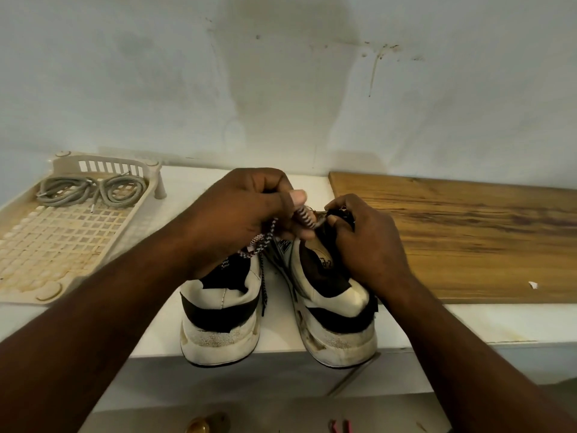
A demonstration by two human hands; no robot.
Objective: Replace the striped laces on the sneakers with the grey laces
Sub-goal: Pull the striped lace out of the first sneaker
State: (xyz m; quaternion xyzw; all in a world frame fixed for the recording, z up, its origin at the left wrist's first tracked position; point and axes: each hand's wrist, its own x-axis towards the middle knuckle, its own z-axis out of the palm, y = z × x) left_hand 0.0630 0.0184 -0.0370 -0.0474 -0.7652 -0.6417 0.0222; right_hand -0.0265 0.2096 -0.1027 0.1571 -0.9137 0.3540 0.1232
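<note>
Under the two hands the front halves of both sneakers are hidden, so the eyelets and the state of the lacing cannot be made out. The left hand (246, 214) pinches a striped lace (307, 217) between thumb and curled fingers above the shoes. The right hand (365, 239) curls its fingers round the dark top of the right sneaker (334, 307), though which part it grips is unclear. The left sneaker (218, 310) stands just beside it on the white counter (162, 323). Both are off-white with dark bands and grubby speckled soles. The lace is twisted black and white, one end hanging between the shoes. Their long axes run away from the camera, heels at the near counter edge, toes toward the wall. Grey laces (93, 190) lie coiled at the far end of a beige tray (18, 295) on the left.
</note>
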